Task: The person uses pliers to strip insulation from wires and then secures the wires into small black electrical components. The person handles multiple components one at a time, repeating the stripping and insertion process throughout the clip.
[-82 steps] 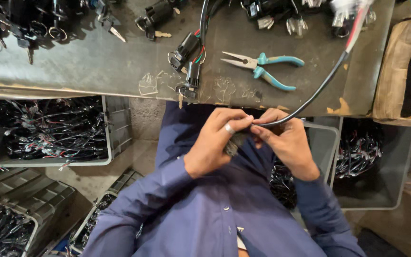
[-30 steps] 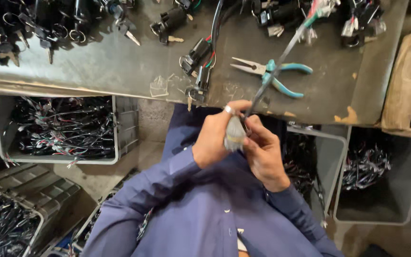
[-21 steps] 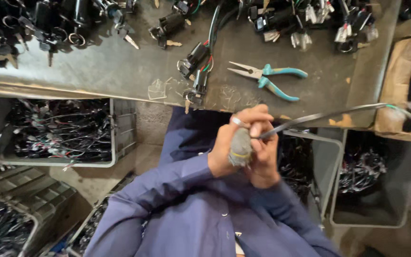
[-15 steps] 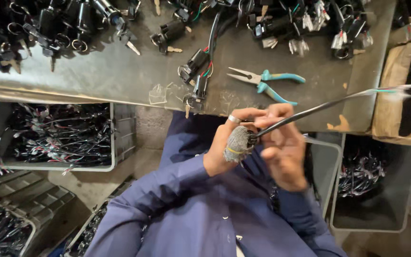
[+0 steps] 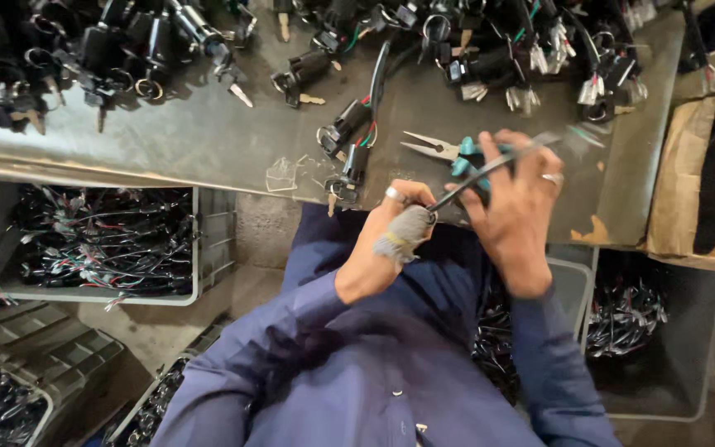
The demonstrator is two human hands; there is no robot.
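My left hand (image 5: pixel 378 248) pinches cable (image 5: pixel 490 170) end (thumb wrapped); right hand (image 5: pixel 515 203) closed around cable, pliers (image 5: pixel 436 149) beyond it. Keep cable taut.

I saw one package: a torn brown cardboard box (image 5: pixel 679 178), open, holding something dark. It stood right of my right hand (image 5: pixel 513 199), off the bench's edge.

bench (image 5: pixel 208 141): bare strip along near edge, left of centre | far half blocked by heaped black key switches (image 5: pixel 126 41) and connector wires (image 5: pixel 539 58) | pliers (image 5: pixel 440 151) just beside right hand (image 5: pixel 515 207) | cardboard box (image 5: pixel 697 182) closes right side | below edge: grey wire-filled bins (image 5: pixel 93 240), open gap over lap around left hand (image 5: pixel 382 248)
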